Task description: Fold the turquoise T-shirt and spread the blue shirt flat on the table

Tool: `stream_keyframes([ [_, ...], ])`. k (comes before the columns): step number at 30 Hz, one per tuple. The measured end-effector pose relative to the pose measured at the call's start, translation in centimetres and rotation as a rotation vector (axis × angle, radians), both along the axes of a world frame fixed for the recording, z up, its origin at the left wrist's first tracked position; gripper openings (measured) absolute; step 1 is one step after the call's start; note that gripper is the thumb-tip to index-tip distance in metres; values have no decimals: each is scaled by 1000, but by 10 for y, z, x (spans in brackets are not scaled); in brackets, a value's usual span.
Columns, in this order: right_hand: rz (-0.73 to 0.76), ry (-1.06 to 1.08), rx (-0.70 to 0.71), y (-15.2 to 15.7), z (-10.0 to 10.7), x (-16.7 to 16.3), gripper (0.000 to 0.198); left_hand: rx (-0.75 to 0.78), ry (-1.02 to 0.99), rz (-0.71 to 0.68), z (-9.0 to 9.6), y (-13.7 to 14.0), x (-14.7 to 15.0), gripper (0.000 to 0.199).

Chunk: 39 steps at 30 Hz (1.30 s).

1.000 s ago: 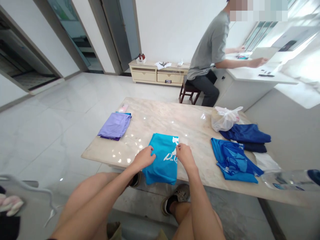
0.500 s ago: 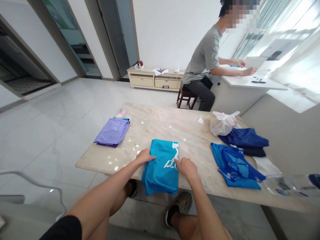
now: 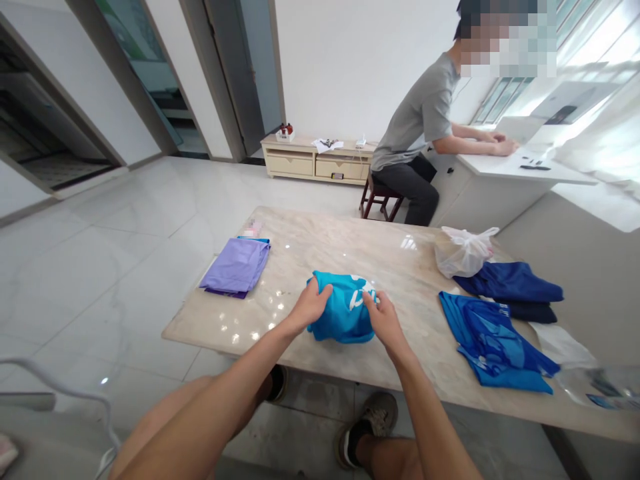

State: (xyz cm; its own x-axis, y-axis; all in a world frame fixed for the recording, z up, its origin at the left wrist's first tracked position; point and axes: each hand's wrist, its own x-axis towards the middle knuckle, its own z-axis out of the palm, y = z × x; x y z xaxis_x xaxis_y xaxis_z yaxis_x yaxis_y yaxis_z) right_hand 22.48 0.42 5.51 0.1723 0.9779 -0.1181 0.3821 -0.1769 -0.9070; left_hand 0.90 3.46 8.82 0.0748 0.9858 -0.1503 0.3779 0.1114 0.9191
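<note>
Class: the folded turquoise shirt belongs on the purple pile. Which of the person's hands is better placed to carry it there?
Probably the left hand: it grips the shirt's left edge, the side facing the purple pile. The right hand is on the far side.

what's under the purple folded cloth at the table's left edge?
Under the purple folded cloth a darker purple edge shows along its near side, and a blue strip shows at its far end, on the marble table. The rest is covered.

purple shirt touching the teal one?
No, the purple shirt lies apart at the table's left end, bare marble between it and the teal shirt under both hands.
</note>
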Motion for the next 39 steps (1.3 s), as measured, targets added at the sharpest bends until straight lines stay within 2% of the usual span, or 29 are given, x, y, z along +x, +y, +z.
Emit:
stream_keyframes([
  [2, -22, 221, 46, 2, 13, -11, 64, 126, -149, 89, 23, -1, -5, 42],
  [4, 72, 359, -23, -4, 23, -23, 69, 219, -242, 181, 42, -1, -11, 44],
  [7, 350, 448, -195, -19, 32, -35, 63, 305, -305, 303, 58, 0, -24, 45],
  [9, 578, 427, -278, -29, 33, -36, 57, 319, -311, 368, 62, 2, -33, 46],
  [11, 707, 369, -328, -32, 30, -32, 51, 304, -305, 401, 63, 2, -42, 46],
  [12, 694, 342, -328, -31, 27, -30, 49, 294, -304, 402, 65, 1, -45, 46],
  [14, 529, 324, -279, -26, 21, -25, 56, 266, -325, 354, 69, -4, -48, 48],
  [17, 300, 398, -169, -17, 18, -21, 70, 177, -423, 188, 77, -14, -44, 54],
  [20, 280, 570, -129, -16, 24, -23, 75, 85, -496, 34, 79, -19, -35, 60],
  [24, 210, 624, -137, -23, 33, -22, 71, 32, -414, -14, 61, -19, -31, 67],
  [27, 121, 525, -94, -29, 29, -20, 65, -221, -288, -124, 45, -25, -37, 70],
  [29, 91, 453, -87, -33, 21, -23, 61, -402, -240, -237, 42, -30, -44, 68],
  [30, 71, 421, -86, -35, 17, -28, 58, -441, -223, -289, 43, -33, -50, 68],
  [31, 45, 397, -83, -38, 14, -34, 57, -432, -210, -319, 45, -35, -56, 68],
  [33, -3, 371, -69, -42, 9, -53, 57, -317, -193, -307, 49, -39, -74, 73],
  [36, 12, 339, 1, -46, 7, -94, 64, -72, -177, -138, 47, -49, -111, 81],
  [39, 119, 302, 118, -43, 12, -141, 66, 68, -140, 37, 36, -64, -156, 80],
])
